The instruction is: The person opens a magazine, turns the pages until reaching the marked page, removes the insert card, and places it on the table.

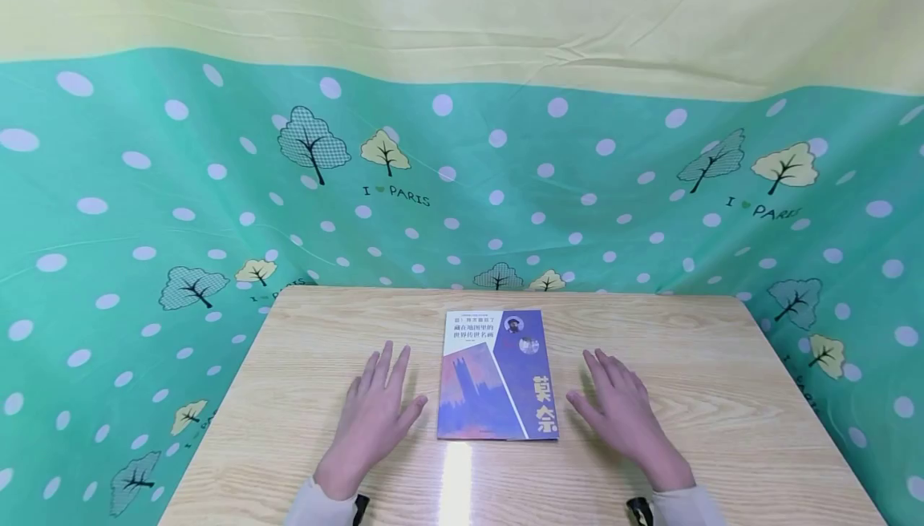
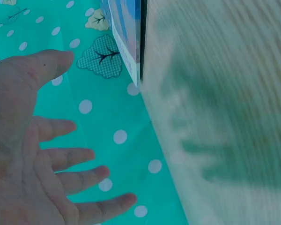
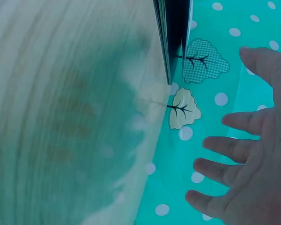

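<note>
A thin paperback book (image 1: 469, 390) with a blue, purple and white cover lies closed in the middle of the wooden table. On its left side is my left hand (image 1: 371, 418), fingers spread and pointing away from me, apart from the book. My right hand (image 1: 621, 410) is on the other side, its thumb toward the book's right edge with a gap between. Both palms hold nothing. In the left wrist view the book (image 2: 126, 37) shows edge-on past the thumb. The right wrist view shows the book's page edge (image 3: 163, 42), its cover lifted slightly.
The light wood table (image 1: 722, 374) reflects a bright light strip in front of the book. Behind and beside it hangs a green dotted cloth (image 1: 498, 165) printed with trees, pale yellow at the top. A black band (image 1: 639, 510) shows at the right sleeve.
</note>
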The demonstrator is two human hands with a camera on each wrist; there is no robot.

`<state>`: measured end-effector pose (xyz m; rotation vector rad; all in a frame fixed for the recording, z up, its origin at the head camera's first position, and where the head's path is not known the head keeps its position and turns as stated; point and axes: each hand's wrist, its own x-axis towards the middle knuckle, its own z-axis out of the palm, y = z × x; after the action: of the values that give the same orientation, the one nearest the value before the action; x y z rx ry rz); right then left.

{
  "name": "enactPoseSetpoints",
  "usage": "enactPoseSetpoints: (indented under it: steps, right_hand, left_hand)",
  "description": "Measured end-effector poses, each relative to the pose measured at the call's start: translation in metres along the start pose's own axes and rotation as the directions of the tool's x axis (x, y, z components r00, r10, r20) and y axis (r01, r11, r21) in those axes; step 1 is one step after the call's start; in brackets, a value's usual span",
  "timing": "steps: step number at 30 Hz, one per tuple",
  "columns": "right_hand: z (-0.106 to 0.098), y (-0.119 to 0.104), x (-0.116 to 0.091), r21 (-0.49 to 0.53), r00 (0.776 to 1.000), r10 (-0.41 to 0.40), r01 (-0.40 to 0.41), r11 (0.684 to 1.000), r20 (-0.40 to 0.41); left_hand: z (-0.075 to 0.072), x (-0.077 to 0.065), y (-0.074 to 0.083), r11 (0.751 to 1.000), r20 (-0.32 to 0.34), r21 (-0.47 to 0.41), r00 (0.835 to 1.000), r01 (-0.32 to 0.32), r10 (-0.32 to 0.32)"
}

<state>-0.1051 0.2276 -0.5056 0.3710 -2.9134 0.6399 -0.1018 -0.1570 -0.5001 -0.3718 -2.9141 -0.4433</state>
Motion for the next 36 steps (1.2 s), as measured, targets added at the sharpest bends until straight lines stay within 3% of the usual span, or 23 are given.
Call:
enactPoseSetpoints:
  steps: [5,9,16,22,28,31,36]
  right_hand:
    - [0.008,-0.001,0.0,0.135,1.0,0.002,-0.001,0.991,-0.004]
    - [0.016,-0.004,0.001,0.261,0.998,0.052,-0.062,0.963,0.045]
    - [0.025,-0.009,0.006,0.365,0.991,0.112,-0.133,0.922,0.077]
    - [0.029,-0.012,0.011,0.435,0.979,0.17,-0.204,0.877,0.116]
    - [0.032,-0.013,0.012,0.474,0.97,0.209,-0.244,0.846,0.125]
    - [0.032,-0.014,0.012,0.517,0.966,0.216,-0.258,0.816,0.141]
    - [0.034,-0.014,0.013,0.623,0.959,0.226,-0.282,0.729,0.17]
  left_hand:
    - [0.006,0.002,0.004,0.996,-0.004,-0.082,1.0,-0.029,0.029]
    - [0.013,0.003,0.009,0.991,0.016,-0.131,0.999,-0.037,0.039]
    - [0.019,0.008,0.027,0.972,0.045,-0.222,0.995,-0.079,0.091]
    - [0.026,0.012,0.042,0.942,0.104,-0.301,0.977,-0.15,0.188]
    - [0.035,0.018,0.06,0.922,0.177,-0.355,0.957,-0.155,0.229]
    - [0.04,0.021,0.067,0.913,0.189,-0.373,0.951,-0.162,0.246]
    - [0.046,0.027,0.075,0.904,0.209,-0.394,0.943,-0.163,0.261]
